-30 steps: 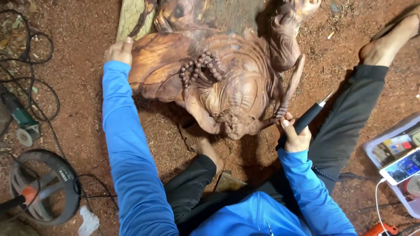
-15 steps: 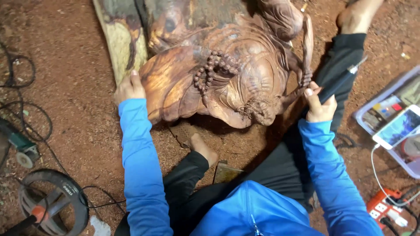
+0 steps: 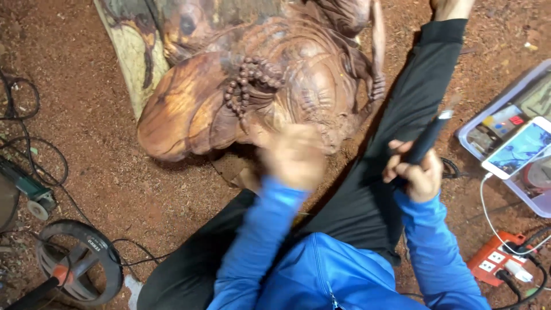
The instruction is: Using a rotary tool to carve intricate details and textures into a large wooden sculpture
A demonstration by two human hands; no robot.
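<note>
A large reddish-brown wooden carving (image 3: 241, 86) with bead-like details lies on the sawdust ground before me. My left hand (image 3: 293, 155) is blurred with motion against the carving's lower edge, and holds nothing that I can make out. My right hand (image 3: 413, 172) grips a black-handled carving tool (image 3: 427, 138) with a light tip, held over my black trouser leg (image 3: 413, 92), away from the wood. Both arms wear blue sleeves.
A clear tray (image 3: 476, 135) at right holds small items with a phone (image 3: 519, 146) on its edge. An orange power strip (image 3: 496, 261) lies lower right. Cables (image 3: 34, 149) and a round power tool (image 3: 74, 258) lie at left.
My left hand left the carving's left side and swept right to its lower edge. My right hand with the tool pulled back off the wood onto my leg.
</note>
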